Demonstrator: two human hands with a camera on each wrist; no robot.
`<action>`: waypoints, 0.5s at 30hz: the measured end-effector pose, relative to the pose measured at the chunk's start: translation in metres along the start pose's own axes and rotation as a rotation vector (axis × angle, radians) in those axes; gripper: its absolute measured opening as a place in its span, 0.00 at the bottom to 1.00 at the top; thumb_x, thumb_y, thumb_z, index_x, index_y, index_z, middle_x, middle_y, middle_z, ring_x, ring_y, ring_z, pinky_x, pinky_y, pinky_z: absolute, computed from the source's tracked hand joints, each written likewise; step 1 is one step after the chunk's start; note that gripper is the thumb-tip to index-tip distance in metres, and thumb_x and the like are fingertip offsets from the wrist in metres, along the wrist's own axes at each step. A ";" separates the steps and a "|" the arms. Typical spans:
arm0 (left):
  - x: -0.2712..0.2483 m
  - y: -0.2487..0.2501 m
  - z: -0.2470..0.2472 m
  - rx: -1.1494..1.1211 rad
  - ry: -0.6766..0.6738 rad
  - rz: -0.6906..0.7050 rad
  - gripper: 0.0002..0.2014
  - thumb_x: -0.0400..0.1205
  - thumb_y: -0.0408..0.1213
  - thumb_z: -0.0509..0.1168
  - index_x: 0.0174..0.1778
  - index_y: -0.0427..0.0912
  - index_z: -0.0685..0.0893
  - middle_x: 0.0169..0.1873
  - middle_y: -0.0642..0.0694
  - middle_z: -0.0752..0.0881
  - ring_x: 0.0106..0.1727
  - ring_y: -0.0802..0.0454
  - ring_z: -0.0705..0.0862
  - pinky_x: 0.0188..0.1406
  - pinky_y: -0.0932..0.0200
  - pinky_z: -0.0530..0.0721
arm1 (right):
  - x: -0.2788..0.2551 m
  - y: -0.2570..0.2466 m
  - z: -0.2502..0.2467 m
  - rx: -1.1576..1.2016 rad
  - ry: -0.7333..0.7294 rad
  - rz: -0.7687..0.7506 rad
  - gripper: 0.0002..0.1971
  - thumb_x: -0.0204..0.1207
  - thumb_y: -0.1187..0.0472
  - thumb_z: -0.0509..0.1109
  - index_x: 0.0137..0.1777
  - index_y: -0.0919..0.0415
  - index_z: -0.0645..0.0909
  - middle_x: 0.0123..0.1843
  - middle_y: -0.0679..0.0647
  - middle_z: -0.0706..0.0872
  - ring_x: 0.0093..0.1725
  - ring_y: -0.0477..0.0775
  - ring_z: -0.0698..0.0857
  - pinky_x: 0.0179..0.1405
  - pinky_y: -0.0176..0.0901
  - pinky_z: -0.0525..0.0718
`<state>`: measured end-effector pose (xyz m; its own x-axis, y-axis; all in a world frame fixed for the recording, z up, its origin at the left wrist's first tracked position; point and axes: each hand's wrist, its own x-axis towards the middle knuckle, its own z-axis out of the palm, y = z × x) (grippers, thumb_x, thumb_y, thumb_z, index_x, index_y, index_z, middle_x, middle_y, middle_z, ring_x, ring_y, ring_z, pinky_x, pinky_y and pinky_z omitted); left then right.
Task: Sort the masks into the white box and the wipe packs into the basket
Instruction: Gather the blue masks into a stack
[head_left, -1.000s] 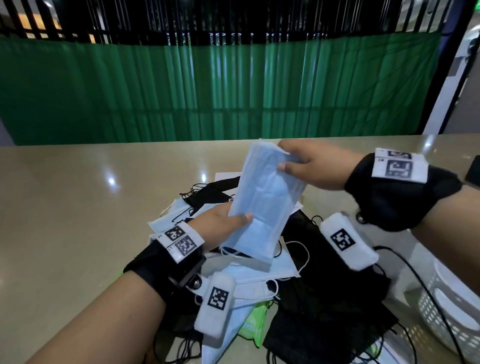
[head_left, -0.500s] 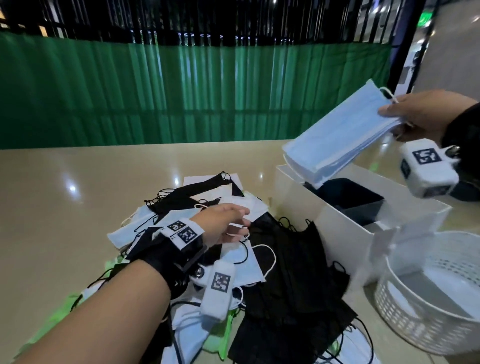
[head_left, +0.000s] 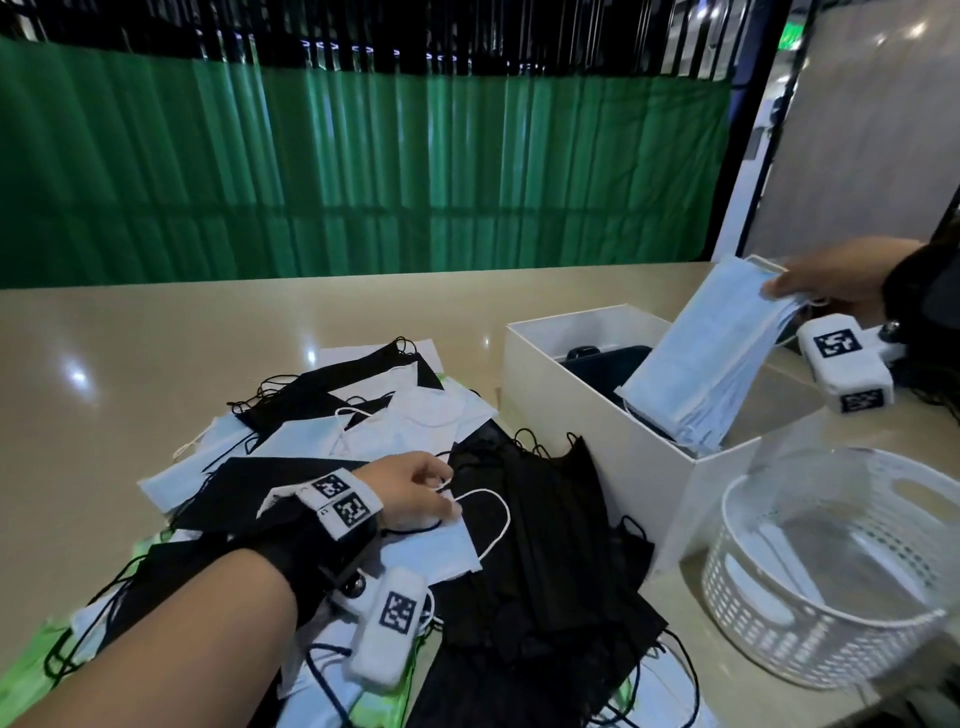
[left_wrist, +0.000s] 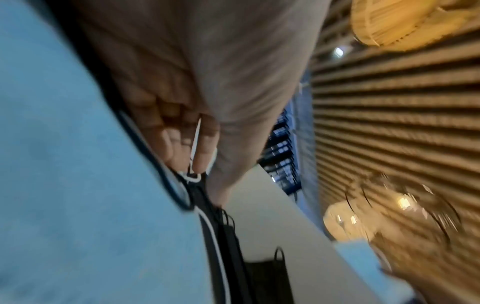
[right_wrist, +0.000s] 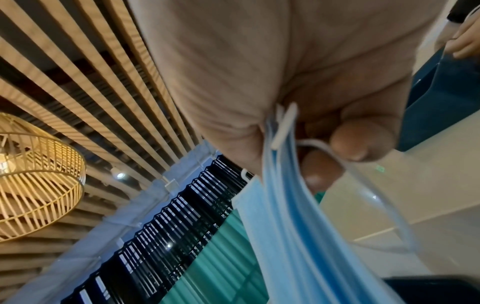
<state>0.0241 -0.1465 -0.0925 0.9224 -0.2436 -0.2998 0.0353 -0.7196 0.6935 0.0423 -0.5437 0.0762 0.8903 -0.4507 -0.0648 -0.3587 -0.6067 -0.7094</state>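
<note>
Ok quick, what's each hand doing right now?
Left hand: pinching a white ear loop on the pile.
Right hand: gripping the blue mask stack over the white box.

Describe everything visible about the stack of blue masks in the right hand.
The stack of blue masks is a bundle of several pale blue pleated masks, of soft fabric by the look, with white ear loops. The right hand pinches its upper end; in the right wrist view the fingers curl round the layered edges and one loop. The stack hangs tilted, its lower end dipping inside the white box, above dark masks already there. Whether it touches them or the box wall cannot be told.
</note>
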 end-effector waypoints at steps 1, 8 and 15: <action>-0.003 0.004 0.001 0.162 -0.012 0.029 0.24 0.72 0.47 0.75 0.64 0.56 0.77 0.53 0.56 0.78 0.51 0.59 0.81 0.52 0.66 0.77 | 0.001 -0.001 -0.001 -0.022 0.008 -0.013 0.07 0.75 0.61 0.72 0.45 0.65 0.80 0.26 0.62 0.84 0.30 0.59 0.81 0.35 0.47 0.77; -0.008 0.011 0.000 0.389 -0.091 0.087 0.32 0.73 0.50 0.74 0.73 0.56 0.72 0.69 0.53 0.72 0.70 0.57 0.74 0.70 0.63 0.70 | -0.005 -0.013 -0.022 -0.082 0.079 0.006 0.12 0.74 0.59 0.73 0.35 0.64 0.77 0.23 0.59 0.79 0.30 0.59 0.71 0.37 0.48 0.68; -0.008 0.010 0.003 0.492 -0.143 0.104 0.41 0.69 0.54 0.76 0.76 0.61 0.64 0.69 0.57 0.67 0.73 0.55 0.66 0.73 0.57 0.68 | -0.016 -0.004 -0.017 -0.109 -0.003 0.043 0.10 0.79 0.65 0.66 0.38 0.70 0.75 0.15 0.57 0.80 0.11 0.52 0.78 0.11 0.32 0.74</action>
<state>0.0156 -0.1537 -0.0853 0.8483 -0.3915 -0.3566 -0.2702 -0.8991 0.3443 0.0247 -0.5450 0.0915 0.8742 -0.4760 -0.0960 -0.4250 -0.6543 -0.6256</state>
